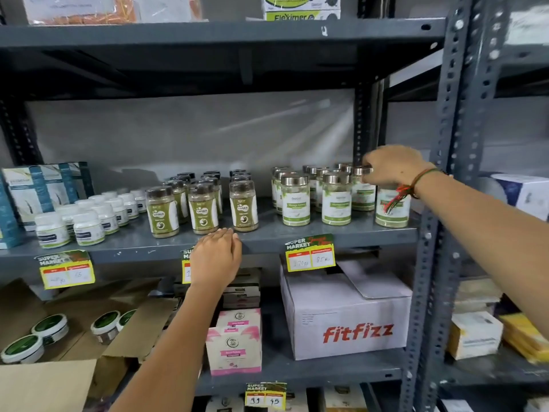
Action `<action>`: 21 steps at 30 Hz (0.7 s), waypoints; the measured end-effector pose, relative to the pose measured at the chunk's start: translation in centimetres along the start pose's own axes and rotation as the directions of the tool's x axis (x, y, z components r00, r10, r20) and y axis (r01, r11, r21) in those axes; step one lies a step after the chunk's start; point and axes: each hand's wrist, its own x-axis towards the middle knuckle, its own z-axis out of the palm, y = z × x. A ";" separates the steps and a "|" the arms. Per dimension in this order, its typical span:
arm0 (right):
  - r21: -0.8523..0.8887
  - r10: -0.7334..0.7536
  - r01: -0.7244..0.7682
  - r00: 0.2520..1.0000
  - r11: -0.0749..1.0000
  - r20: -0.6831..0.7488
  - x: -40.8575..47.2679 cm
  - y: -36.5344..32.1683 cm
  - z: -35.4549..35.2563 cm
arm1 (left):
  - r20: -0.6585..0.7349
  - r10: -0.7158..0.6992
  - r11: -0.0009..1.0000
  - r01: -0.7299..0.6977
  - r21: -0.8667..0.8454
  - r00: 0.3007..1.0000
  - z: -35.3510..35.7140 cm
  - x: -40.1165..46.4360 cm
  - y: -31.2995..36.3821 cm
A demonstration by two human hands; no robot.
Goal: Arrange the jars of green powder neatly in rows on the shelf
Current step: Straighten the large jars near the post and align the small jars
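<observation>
Shelf (326, 236), grey metal, had bare room along its front lip and a wide gap up to the deck above; a perforated upright (439, 221) closed the rt end. Silver-lidded jars (297, 200) of green powder stood upright on the rt half in loose rows running front to back, w/ an odd gap before the last jar at far rt. Dark-lidded jars (163, 212), also greenish powder, sat in three files mid-shelf, apart from the silver-lidded group. Small white bottles (86, 224) and blue boxes (38, 188) filled the left end, contents not visible. Below, a white fitfizz carton (347, 322) w/ flaps loose, pink boxes (234, 346), and an open brown carton (59, 322) holding green-lidded tubs. Yellow price tags (310, 254) hung off the shelf edge. Right hand (392, 166) reached in from the rt, fingers curled over the lid of a rear jar (363, 188) and gripping it at the top, jar upright near the shelf's back-rt. Left hand (217, 257) lay loose and flat, holding nothing, fingertips touching the front lip just below the dark-lidded jars.
</observation>
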 end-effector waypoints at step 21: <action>0.144 0.098 -0.107 0.993 0.984 0.067 2.0 3.3 3.6 | -0.022 -0.021 1.000 0.020 -0.012 1.000 0.1 -0.1 0.3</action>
